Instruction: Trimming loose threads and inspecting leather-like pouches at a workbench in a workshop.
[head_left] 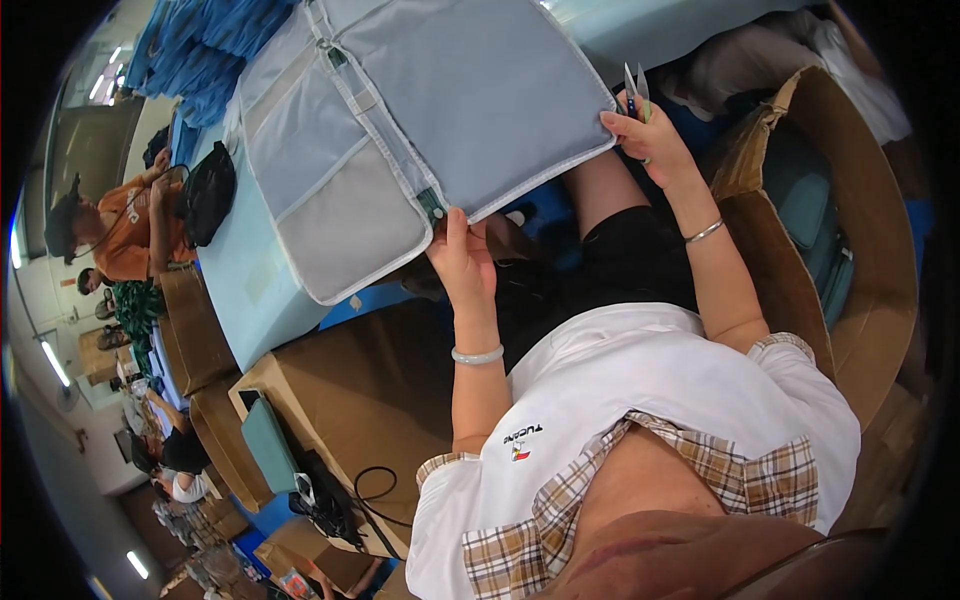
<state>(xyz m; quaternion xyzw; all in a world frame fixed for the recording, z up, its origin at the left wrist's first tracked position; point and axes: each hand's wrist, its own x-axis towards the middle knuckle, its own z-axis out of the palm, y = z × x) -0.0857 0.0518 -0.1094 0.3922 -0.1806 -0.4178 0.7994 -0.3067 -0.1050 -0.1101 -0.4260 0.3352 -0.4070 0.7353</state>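
left hand (462,255) pinches bag (420,120) corner; right hand (645,135) grips edge and snips (636,85); bag lies toward eleven o'clock.

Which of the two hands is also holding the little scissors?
The right hand: it pinches the grey bag's corner with small scissors sticking up. The left hand grips only the bag's bottom edge.

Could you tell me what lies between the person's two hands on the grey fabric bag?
In the head view, only the grey fabric bag's lower edge runs between the left hand and the right hand, which also holds small snips.
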